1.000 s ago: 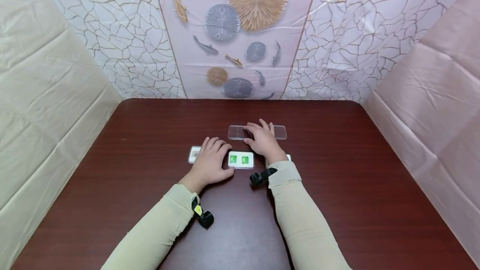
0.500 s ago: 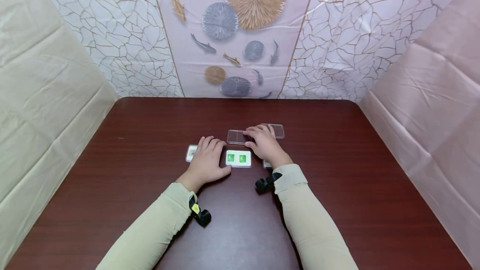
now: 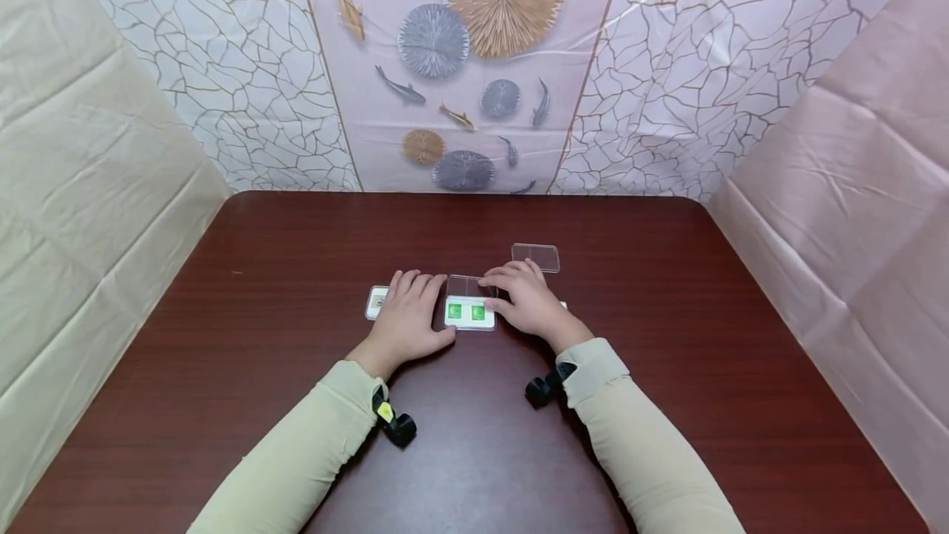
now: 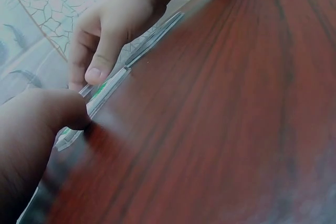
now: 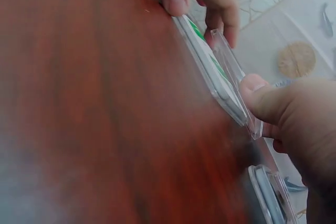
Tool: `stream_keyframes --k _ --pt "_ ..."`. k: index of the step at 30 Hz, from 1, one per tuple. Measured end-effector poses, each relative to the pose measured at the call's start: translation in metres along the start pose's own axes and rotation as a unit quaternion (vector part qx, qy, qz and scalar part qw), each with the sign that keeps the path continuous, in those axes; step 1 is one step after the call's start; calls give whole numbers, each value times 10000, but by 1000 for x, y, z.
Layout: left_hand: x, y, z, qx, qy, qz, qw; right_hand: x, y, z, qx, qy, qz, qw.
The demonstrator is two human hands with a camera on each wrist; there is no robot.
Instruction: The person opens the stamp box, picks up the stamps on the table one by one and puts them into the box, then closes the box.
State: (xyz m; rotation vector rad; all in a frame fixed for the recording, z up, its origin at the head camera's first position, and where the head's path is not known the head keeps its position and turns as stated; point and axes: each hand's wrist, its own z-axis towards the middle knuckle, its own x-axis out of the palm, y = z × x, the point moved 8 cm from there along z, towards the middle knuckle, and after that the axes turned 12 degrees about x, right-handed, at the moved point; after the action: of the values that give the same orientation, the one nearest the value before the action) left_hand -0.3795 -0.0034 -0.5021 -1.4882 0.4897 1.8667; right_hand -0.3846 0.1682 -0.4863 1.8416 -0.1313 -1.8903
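A small flat case (image 3: pixel 469 324) with two green squares on white lies mid-table. My left hand (image 3: pixel 408 316) steadies its left end, with the thumb (image 4: pixel 73 111) against the near edge and the fingers toward the far side. A clear plastic lid (image 5: pixel 226 51) stands close along the case's far edge. My right hand (image 3: pixel 525 299) grips the lid's right end, the thumb (image 5: pixel 254 90) on the near face and other fingers behind. Partly under the left hand lies another white case (image 3: pixel 375 302). A third case (image 5: pixel 268 195) is mostly hidden behind the right hand in the head view.
A second clear lid (image 3: pixel 544 258) lies flat beyond my right hand. The dark red-brown table (image 3: pixel 311 245) ends at a patterned backdrop (image 3: pixel 267 105), with beige cloth panels (image 3: pixel 838 171) on either side.
My right hand has drawn one clear lid away from the other and toward me, up to the far edge of the green-square case. The left hand holds nearly the same position.
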Motion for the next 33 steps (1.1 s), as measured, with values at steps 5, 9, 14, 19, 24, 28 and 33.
stream_keyframes --k 5,9,14,19,24,28,33 --pt "0 -1 0 61 3 12 10000 -1 5 -10 -198 -100 9 9998" --pt "0 -2 -1 113 2 18 9999 -2 8 -17 -314 -179 89 9993" --pt "-2 -2 -1 158 -33 58 9999 -3 11 -25 -536 -310 187 9979" --pt "-4 -3 -1 248 -196 75 9995 -3 15 -29 -705 -418 143 9965" --pt "-4 -4 -2 319 -293 76 9990 -3 16 -29 -719 -448 63 9964" --pt "-4 -4 -2 326 -259 38 9991 -2 16 -29 -708 -445 28 9965" --pt "-6 -5 -2 405 -402 6 9984 -1 16 -30 -726 -480 -58 9962"
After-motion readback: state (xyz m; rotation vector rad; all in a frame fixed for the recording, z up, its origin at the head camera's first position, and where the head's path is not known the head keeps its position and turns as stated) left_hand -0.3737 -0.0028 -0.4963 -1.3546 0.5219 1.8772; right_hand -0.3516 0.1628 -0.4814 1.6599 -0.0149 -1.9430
